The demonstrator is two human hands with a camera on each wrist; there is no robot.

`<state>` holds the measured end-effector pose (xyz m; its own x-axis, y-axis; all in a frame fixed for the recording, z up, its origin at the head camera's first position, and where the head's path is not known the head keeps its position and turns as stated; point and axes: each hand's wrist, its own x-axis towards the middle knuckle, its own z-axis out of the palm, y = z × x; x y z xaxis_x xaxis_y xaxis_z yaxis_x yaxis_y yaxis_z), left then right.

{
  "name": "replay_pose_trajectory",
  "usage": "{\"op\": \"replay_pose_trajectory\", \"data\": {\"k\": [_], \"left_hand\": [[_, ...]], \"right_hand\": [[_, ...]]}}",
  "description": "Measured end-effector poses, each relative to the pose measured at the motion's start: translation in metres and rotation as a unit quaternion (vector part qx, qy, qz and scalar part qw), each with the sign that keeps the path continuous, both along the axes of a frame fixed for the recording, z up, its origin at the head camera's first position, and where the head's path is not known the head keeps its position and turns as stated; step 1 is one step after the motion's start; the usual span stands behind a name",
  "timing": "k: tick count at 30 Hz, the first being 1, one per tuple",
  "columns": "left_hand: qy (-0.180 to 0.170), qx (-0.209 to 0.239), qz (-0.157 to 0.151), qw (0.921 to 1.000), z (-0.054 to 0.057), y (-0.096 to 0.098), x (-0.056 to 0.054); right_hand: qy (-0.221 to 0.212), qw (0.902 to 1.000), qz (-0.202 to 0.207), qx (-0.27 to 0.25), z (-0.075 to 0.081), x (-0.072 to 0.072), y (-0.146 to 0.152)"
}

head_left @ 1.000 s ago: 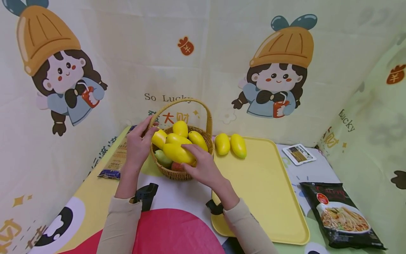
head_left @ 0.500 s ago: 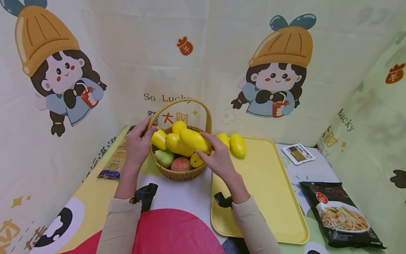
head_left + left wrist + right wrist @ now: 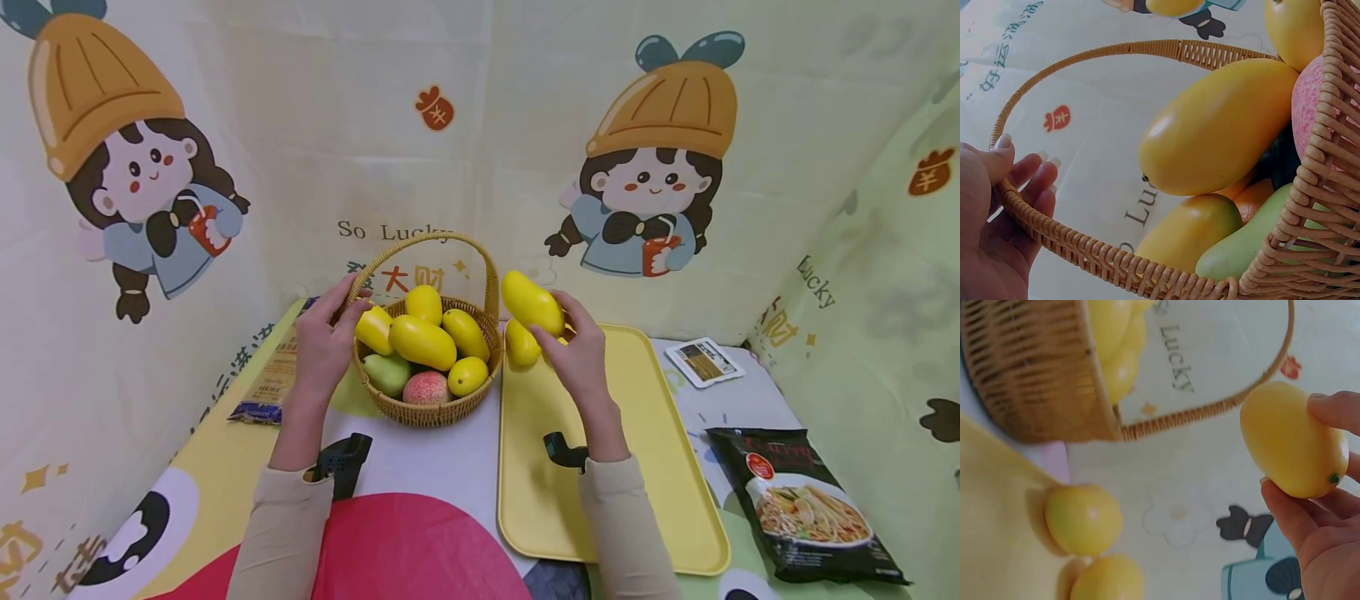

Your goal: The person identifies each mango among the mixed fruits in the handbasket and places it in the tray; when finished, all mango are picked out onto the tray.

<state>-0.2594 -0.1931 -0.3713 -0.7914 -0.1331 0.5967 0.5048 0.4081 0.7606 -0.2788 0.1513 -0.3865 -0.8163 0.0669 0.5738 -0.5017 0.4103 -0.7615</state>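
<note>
My left hand [image 3: 324, 346] grips the side of the wicker basket's [image 3: 427, 415] arched handle [image 3: 1054, 234], thumb on one side and fingers behind it. In the basket lie several yellow mangoes [image 3: 422, 342], a green fruit [image 3: 387, 375] and a pink-red peach-like fruit [image 3: 427, 389]. Between thumb and fingers, my right hand [image 3: 583, 354] pinches a yellow mango [image 3: 531, 302], raised over the back left part of the yellow tray [image 3: 637, 475]. Two mangoes rest at the tray's back corner; one [image 3: 522, 344] shows below the held mango, the other is mostly hidden behind my right hand.
Left of the basket lies a brown and blue food packet [image 3: 267, 379], partly behind my left arm. Beyond the tray's right edge are a small white pack [image 3: 705, 362] and a black noodle bag [image 3: 810, 504]. A printed cloth wall [image 3: 510, 167] rises behind.
My right hand has lifted the mango out of the basket and carried it right, over the tray's back corner. The left hand stays on the handle.
</note>
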Motion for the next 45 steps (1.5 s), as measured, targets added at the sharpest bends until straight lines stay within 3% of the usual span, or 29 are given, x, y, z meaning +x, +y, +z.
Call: {"op": "replay_pose_trajectory", "data": {"k": [10,19,30,36,45], "left_hand": [[-0.001,-0.004,0.001,1.0,0.001,0.002,0.0],[-0.006,-0.007,0.002,1.0,0.001,0.004,0.0],[-0.001,0.001,0.003,1.0,0.003,0.003,0.0],[-0.004,0.005,0.008,0.9999,0.001,0.001,0.001],[-0.008,0.001,0.011,0.9999,0.001,0.001,0.001]], "right_hand": [[-0.061,0.9932,-0.088,-0.046,-0.014,-0.009,0.045],[-0.095,0.9821,-0.146,-0.072,-0.045,-0.019,0.078],[-0.133,0.9697,-0.183,-0.092,-0.069,-0.028,0.09],[-0.154,0.9674,-0.171,-0.104,-0.083,-0.035,0.092],[-0.213,0.9514,-0.195,-0.107,-0.101,-0.04,0.094]]}}
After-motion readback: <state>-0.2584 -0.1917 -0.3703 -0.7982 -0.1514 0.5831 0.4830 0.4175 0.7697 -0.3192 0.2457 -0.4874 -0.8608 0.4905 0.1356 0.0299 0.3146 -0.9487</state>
